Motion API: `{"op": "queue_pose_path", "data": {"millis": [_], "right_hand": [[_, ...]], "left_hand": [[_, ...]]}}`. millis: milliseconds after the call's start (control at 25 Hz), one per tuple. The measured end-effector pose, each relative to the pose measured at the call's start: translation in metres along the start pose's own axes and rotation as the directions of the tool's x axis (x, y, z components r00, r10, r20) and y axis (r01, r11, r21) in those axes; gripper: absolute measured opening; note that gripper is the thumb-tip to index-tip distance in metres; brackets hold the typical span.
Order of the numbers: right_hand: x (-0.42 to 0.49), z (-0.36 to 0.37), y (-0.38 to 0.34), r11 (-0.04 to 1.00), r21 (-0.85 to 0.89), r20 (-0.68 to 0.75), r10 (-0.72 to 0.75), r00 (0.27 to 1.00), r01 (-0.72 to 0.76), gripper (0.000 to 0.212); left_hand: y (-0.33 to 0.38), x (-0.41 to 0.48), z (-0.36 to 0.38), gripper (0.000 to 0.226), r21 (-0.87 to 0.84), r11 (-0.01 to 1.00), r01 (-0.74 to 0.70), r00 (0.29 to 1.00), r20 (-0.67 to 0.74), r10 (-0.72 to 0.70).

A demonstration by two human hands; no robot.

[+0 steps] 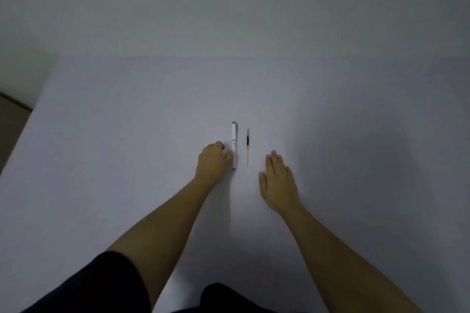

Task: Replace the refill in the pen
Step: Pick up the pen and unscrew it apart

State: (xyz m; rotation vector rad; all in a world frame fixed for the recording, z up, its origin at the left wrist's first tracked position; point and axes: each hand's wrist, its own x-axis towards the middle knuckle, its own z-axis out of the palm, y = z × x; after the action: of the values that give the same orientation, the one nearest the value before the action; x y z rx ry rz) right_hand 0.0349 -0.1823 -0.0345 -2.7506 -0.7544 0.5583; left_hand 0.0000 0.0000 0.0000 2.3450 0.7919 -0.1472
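— What is in front of you?

— A wide pale worktop (127,160) that reaches a plain wall. Both my bare forearms lie stretched over it.

— And your hands?

— My right hand (278,183) rests flat, palm down, fingers spread apart, holding nothing. My left hand (212,161) is loosely curled; its fingertips touch the side of the white pen (234,145), but the grip is not closed around it.

— Where are the pen and the refill?

— The pen lies on the worktop, pointing away from me. The thin refill (247,147) lies parallel just to its right, apart from it, untouched, between my two hands.
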Motion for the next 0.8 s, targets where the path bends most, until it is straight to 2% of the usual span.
{"op": "queue_pose_path", "data": {"millis": [320,600,720,800], "right_hand": [[0.004,0.02,0.009,1.0,-0.014,-0.142,-0.018,0.99,0.016,0.056],[0.003,0.011,0.009,1.0,0.022,-0.096,-0.017,0.995,0.02,0.055],[0.009,-0.013,0.004,0.969,0.238,-0.176,-0.024,0.984,0.066,0.05],[0.014,-0.035,-0.002,0.853,0.514,-0.206,0.018,0.978,0.092,0.046]], "left_hand": [[0.02,0.023,0.022,0.023,-0.055,0.993,0.1,0.992,-0.075,-0.104],[0.022,0.022,0.013,0.015,-0.075,0.995,0.07,0.993,-0.089,-0.077],[0.017,0.011,-0.006,0.017,-0.085,0.995,-0.052,0.998,-0.04,0.049],[0.013,0.0,-0.023,0.016,-0.1,0.98,-0.171,0.983,0.05,0.177]]}}
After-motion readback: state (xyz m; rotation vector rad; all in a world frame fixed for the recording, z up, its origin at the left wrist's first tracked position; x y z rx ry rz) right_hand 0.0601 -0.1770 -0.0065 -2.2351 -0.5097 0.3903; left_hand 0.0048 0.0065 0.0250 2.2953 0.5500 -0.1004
